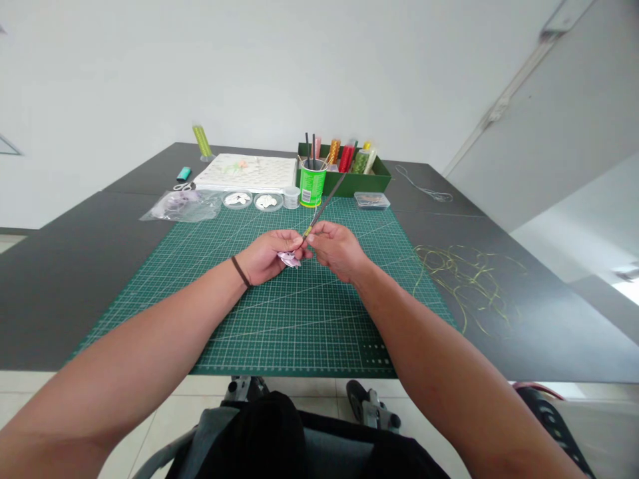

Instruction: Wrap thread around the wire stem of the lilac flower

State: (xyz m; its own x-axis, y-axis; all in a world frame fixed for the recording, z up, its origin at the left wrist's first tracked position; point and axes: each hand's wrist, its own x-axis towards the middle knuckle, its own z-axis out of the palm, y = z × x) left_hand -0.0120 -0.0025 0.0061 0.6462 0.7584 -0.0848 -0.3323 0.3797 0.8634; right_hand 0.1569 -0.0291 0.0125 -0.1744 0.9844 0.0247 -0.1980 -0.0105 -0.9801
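Note:
Between my hands, a thin dark stem rod [324, 203] rises up and to the right, with green wrapping [307, 231] near its lower end. My right hand [337, 250] pinches the rod at that wrapped part. My left hand [269, 256] grips a pale lilac petal-like piece [289, 260], which hangs below the fingers. Both hands are close together, their fingertips almost meeting at the rod's lower end. The piece is partly hidden by my fingers, so I cannot tell if it is joined to the rod.
My hands are over a green cutting mat [299, 319] on a dark table [64, 299]. Behind stand a green cup [313, 184] of rods and a green box [344, 179] of spools. Small dishes [237, 199], a plastic bag [182, 206] and loose green wire [469, 283] lie about.

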